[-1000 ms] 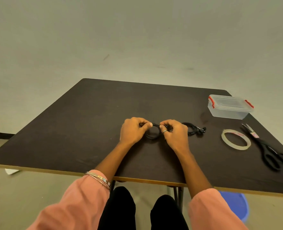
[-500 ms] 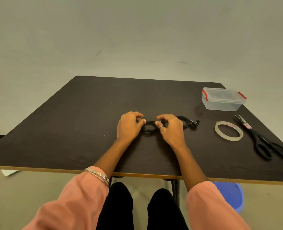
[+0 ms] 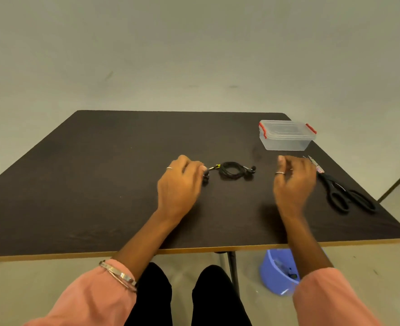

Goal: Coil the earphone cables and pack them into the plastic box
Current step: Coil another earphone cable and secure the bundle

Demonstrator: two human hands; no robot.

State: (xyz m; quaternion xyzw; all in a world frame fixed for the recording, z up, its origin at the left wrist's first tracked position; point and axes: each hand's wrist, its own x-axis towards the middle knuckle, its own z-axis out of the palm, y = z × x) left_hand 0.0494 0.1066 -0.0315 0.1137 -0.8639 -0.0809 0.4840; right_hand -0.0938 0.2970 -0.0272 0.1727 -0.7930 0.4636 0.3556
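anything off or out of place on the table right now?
Mostly tidy. The coiled black earphones lie flat with the plug end sticking out left, toward the left hand. The plastic box has its lid on, red clips down. Scissors lie flat near the right edge.

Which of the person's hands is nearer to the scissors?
Right. The right hand hovers just left of the scissors, near their blade tips; the left hand is far across the table.

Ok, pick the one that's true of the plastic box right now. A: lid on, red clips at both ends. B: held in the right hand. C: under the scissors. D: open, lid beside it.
A: the plastic box stands alone on the table with its lid on and red clips at both ends.
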